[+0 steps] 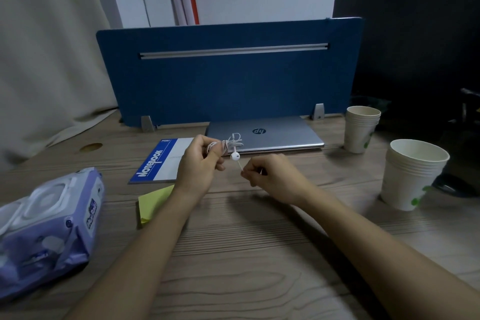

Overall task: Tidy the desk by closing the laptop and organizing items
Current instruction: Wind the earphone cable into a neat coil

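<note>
White, thin earphone cable (pixel 231 143) is being held as a small coil above the wooden desk (pixel 246 241), just in front of the closed silver laptop (pixel 267 135). In the head view, the left hand (pixel 200 163) is pinching the coil between thumb and curled fingers, while the right hand (pixel 270 173) is pinching the loose cable end beneath the round earbud (pixel 235 155). By judgement the cable is light, limp and tangle-prone; taking hold at the bundle's middle is advised. Blue notebook (pixel 158 161) is lying beside the laptop.
</note>
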Available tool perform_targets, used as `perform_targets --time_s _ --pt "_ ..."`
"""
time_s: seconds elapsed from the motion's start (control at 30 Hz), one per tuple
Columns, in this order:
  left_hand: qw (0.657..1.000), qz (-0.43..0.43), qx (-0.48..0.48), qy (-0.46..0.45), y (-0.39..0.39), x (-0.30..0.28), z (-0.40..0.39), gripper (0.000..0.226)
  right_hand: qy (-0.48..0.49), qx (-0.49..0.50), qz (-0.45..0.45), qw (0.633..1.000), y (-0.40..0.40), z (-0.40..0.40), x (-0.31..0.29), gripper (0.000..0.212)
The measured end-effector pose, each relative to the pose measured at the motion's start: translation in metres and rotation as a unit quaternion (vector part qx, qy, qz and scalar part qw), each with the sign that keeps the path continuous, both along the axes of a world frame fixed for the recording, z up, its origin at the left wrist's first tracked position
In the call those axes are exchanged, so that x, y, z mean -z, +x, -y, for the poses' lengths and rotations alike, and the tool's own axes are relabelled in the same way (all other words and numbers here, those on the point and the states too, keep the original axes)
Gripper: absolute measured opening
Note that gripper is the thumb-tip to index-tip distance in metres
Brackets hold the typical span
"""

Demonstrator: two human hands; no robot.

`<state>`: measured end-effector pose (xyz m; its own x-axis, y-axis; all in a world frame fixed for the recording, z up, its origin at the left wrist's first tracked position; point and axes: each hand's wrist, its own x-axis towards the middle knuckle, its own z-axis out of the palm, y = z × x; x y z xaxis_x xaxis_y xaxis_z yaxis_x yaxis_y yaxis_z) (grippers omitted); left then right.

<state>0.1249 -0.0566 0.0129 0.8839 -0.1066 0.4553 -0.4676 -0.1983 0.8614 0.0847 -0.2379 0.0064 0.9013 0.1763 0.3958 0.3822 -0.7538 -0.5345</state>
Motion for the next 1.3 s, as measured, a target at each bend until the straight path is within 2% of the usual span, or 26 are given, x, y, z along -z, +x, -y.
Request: perform_targets --time_s 0.17,0.27,0.37,0.47,0.63,0.8,0.93,1.03,1.17,1.3 --pt "0.998 0.018 -0.064 0.002 0.005 0.003 -0.003 0.010 -0.048 -0.055 0.031 0.997 -0.012 -0.018 -0.006 0.012" --pt "0.994 0.037 -0.085 0.050 0.008 0.005 -0.007 0.013 -0.066 -0.080 0.065 0.992 -0.019 -0.022 -0.012 0.012" --pt "0.984 0.072 -0.079 0.143 0.009 0.006 -0.011 0.011 -0.069 -0.075 0.114 0.988 -0.022 -0.018 -0.018 0.012" --pt "0.976 0.069 -0.032 0.206 0.011 0.006 -0.013 0.007 -0.058 -0.032 0.167 0.984 -0.020 -0.008 -0.024 0.010" --pt "0.963 0.038 0.106 0.245 0.005 0.002 -0.010 0.009 -0.005 0.037 0.212 0.977 -0.015 0.010 -0.027 0.007" --pt "0.966 -0.016 0.232 0.114 -0.005 -0.005 -0.006 0.009 0.044 0.079 0.181 0.979 -0.006 0.020 -0.023 0.008" --pt "0.968 -0.045 0.245 0.007 -0.007 -0.007 -0.009 0.009 0.076 0.074 0.117 0.987 -0.002 0.021 -0.018 0.009" --pt "0.960 -0.081 0.255 -0.086 -0.006 -0.006 -0.007 0.017 0.071 0.052 0.092 0.992 -0.002 0.016 -0.013 0.013" --pt "0.959 -0.082 0.202 -0.182 0.002 -0.004 -0.004 0.009 0.055 0.028 0.080 0.995 -0.004 0.003 -0.009 0.015" --pt "0.976 -0.055 0.097 -0.188 0.011 0.002 -0.006 0.009 0.026 -0.019 0.072 0.997 -0.010 -0.009 -0.011 0.016"
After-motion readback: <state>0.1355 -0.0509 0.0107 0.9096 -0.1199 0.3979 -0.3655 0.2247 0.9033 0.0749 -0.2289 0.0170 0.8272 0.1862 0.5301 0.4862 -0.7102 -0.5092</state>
